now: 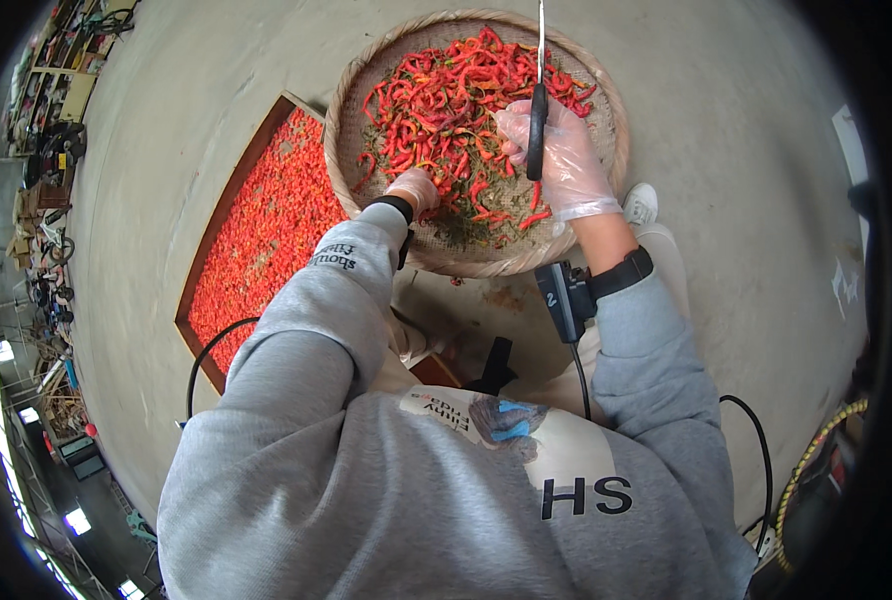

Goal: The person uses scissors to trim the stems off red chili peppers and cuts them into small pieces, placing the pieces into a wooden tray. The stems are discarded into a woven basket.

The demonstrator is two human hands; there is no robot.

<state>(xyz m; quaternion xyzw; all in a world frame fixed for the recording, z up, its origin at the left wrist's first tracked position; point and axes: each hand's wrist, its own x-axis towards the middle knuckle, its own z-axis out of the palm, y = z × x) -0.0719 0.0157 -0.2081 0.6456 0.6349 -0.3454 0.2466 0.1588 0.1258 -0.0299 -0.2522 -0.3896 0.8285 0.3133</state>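
A round woven basket [618, 150] holds a heap of red chili peppers [446, 90], with green stem bits around them. My left hand [416, 188], in a clear plastic glove, is closed low among the peppers near the basket's front left; what its fingers hold is hidden. Over the right side of the basket is my right hand [571, 165], gloved the same way. It is closed around black-handled scissors [539, 120], seen edge-on with the metal blade pointing away from me. Its thumb and fingertips are bent together over the peppers.
Left of the basket, a wooden-framed tray [228, 210] is filled with small red pieces. A black device [566, 300] with a cable is strapped at my right wrist. A white shoe [642, 203] stands by the basket's right rim. Clutter [56, 200] lines the far left.
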